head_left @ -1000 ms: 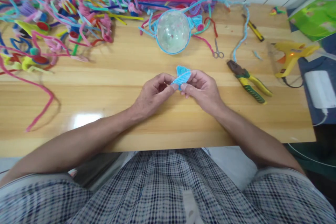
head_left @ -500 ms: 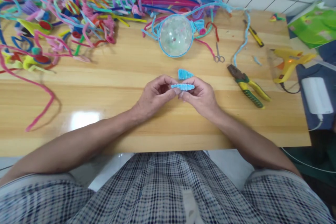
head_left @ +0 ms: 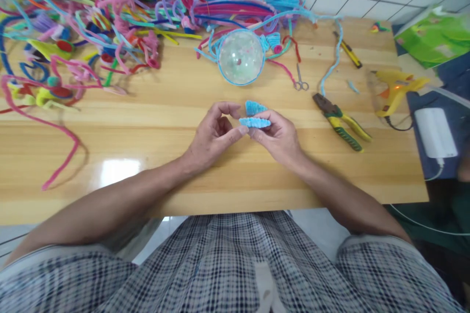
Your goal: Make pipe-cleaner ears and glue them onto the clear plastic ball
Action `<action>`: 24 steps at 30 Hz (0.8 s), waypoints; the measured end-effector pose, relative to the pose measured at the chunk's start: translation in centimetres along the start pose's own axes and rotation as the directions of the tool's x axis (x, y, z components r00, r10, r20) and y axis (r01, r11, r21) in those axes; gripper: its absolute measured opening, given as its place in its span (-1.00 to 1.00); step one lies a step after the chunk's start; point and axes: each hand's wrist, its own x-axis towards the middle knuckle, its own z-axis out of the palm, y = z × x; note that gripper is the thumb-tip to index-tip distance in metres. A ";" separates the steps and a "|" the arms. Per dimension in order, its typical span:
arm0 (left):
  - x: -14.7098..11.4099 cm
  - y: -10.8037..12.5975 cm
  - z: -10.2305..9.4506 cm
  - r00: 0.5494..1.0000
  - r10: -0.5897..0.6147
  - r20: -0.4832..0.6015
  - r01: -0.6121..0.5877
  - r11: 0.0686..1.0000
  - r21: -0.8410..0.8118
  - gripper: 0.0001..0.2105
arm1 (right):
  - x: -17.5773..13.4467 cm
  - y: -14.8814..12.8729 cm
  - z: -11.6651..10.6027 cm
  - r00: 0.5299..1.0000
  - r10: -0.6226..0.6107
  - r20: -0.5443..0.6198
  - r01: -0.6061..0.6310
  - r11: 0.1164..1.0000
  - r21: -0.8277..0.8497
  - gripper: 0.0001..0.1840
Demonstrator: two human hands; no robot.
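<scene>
My right hand (head_left: 282,140) pinches a small, ribbed light-blue piece of coiled pipe cleaner (head_left: 254,122) between thumb and fingers. At that piece's left end is my left hand (head_left: 215,133), its thumb tip close to or touching the edge and its index finger lifted away. Just behind lies a second blue pipe-cleaner piece (head_left: 253,107), wedge-shaped and partly hidden by my right fingers. Farther back stands a clear ball (head_left: 241,57) with a blue rim and blue pipe-cleaner parts around it.
Pliers (head_left: 340,120), small scissors (head_left: 301,83), a yellow utility knife (head_left: 348,51) and a yellow glue gun (head_left: 398,88) lie to the right. Many coloured pipe cleaners (head_left: 121,19) fill the back left. A pink strand (head_left: 69,151) reaches toward the front left.
My left fingers have opened away from the blue piece, which stays in my right hand. The whole view has shifted slightly.
</scene>
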 end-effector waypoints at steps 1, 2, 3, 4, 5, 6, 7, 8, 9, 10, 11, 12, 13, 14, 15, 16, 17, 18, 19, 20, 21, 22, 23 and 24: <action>0.0 -0.1 -0.1 1.000 0.002 0.004 -0.003 1.000 0.018 -0.45 | 0.0 0.0 -0.1 1.000 -0.015 0.003 0.015 1.000 -0.023 -0.57; 0.0 -0.1 -0.2 1.000 -0.001 0.020 0.000 0.999 0.033 -0.46 | -0.1 0.0 -0.1 0.999 -0.033 0.006 0.033 0.998 -0.051 -0.62; 0.0 -0.2 -0.2 0.999 -0.002 0.036 0.001 0.999 0.043 -0.49 | -0.2 0.1 -0.2 0.999 -0.053 0.011 0.053 0.995 -0.086 -0.67; 0.0 -0.3 -0.3 0.999 0.000 0.048 -0.002 0.999 0.048 -0.52 | -0.2 0.1 -0.3 0.997 -0.074 0.017 0.076 0.989 -0.126 -0.72; 0.0 -0.4 -0.3 0.999 0.003 0.054 -0.006 0.999 0.052 -0.56 | -0.2 0.1 -0.3 0.995 -0.098 0.025 0.101 0.981 -0.166 -0.78; 0.0 -0.5 -0.3 0.998 0.007 0.056 -0.011 0.998 0.055 -0.59 | -0.3 0.1 -0.4 0.992 -0.122 0.033 0.126 0.971 -0.203 -0.83; 0.0 -0.5 -0.3 0.998 0.012 0.054 -0.015 0.998 0.060 -0.60 | -0.2 0.1 -0.5 0.989 -0.144 0.041 0.149 0.960 -0.235 -0.86; 0.0 -0.5 -0.3 0.999 0.015 0.051 -0.019 0.998 0.067 -0.61 | -0.2 0.0 -0.5 0.986 -0.161 0.047 0.168 0.951 -0.259 -0.88; 0.0 -0.4 -0.4 0.999 0.018 0.049 -0.022 0.997 0.077 -0.61 | -0.2 0.0 -0.5 0.984 -0.173 0.050 0.180 0.944 -0.276 -0.89; 0.0 -0.3 -0.4 0.999 0.020 0.049 -0.024 0.996 0.090 -0.61 | -0.2 0.0 -0.6 0.983 -0.179 0.049 0.185 0.940 -0.286 -0.89; 0.1 -0.2 -0.4 0.999 0.022 0.049 -0.027 0.994 0.102 -0.61 | -0.1 0.0 -0.6 0.982 -0.182 0.046 0.188 0.938 -0.292 -0.88; 0.1 -0.1 -0.4 0.999 0.025 0.048 -0.030 0.993 0.112 -0.61 | -0.1 0.0 -0.6 0.982 -0.185 0.045 0.190 0.937 -0.294 -0.87; 0.1 0.0 -0.4 0.998 0.027 0.048 -0.033 0.992 0.121 -0.61 | -0.1 0.0 -0.6 0.981 -0.187 0.044 0.191 0.937 -0.294 -0.85; 0.1 0.0 -0.4 0.999 0.028 0.047 -0.033 0.991 0.129 -0.61 | -0.1 0.0 -0.6 0.981 -0.187 0.044 0.192 0.936 -0.294 -0.85; 0.1 0.0 -0.5 0.999 0.025 0.046 -0.031 0.991 0.133 -0.61 | -0.1 0.0 -0.6 0.981 -0.187 0.045 0.192 0.936 -0.295 -0.84; 0.1 0.0 -0.5 0.999 0.020 0.046 -0.025 0.991 0.133 -0.60 | -0.2 0.0 -0.6 0.982 -0.186 0.045 0.191 0.936 -0.296 -0.85; 0.1 -0.1 -0.5 0.999 0.012 0.046 -0.017 0.992 0.127 -0.60 | -0.2 0.0 -0.6 0.982 -0.183 0.043 0.187 0.937 -0.296 -0.85; 0.1 -0.2 -0.5 0.999 0.002 0.046 -0.007 0.993 0.115 -0.60 | -0.2 -0.1 -0.7 0.984 -0.176 0.039 0.179 0.939 -0.294 -0.86; 0.2 -0.3 -0.5 0.999 -0.007 0.048 0.002 0.995 0.096 -0.59 | -0.2 -0.1 -0.7 0.985 -0.168 0.034 0.171 0.941 -0.291 -0.87; 0.2 -0.4 -0.5 0.998 -0.015 0.053 0.011 0.997 0.075 -0.58 | -0.2 -0.2 -0.7 0.987 -0.161 0.029 0.162 0.944 -0.286 -0.88; 0.2 -0.5 -0.4 0.998 -0.019 0.058 0.015 0.998 0.059 -0.56 | -0.3 -0.2 -0.7 0.988 -0.155 0.024 0.156 0.947 -0.281 -0.89; 0.2 -0.6 -0.4 0.998 -0.019 0.060 0.016 0.999 0.050 -0.54 | -0.3 -0.3 -0.7 0.988 -0.152 0.019 0.151 0.949 -0.278 -0.89; 0.3 -0.6 -0.4 0.998 -0.016 0.061 0.013 0.999 0.051 -0.53 | -0.3 -0.4 -0.7 0.988 -0.153 0.014 0.151 0.949 -0.276 -0.89; 0.3 -0.7 -0.4 0.998 -0.013 0.060 0.009 0.998 0.058 -0.54 | -0.3 -0.4 -0.6 0.987 -0.157 0.012 0.155 0.949 -0.274 -0.89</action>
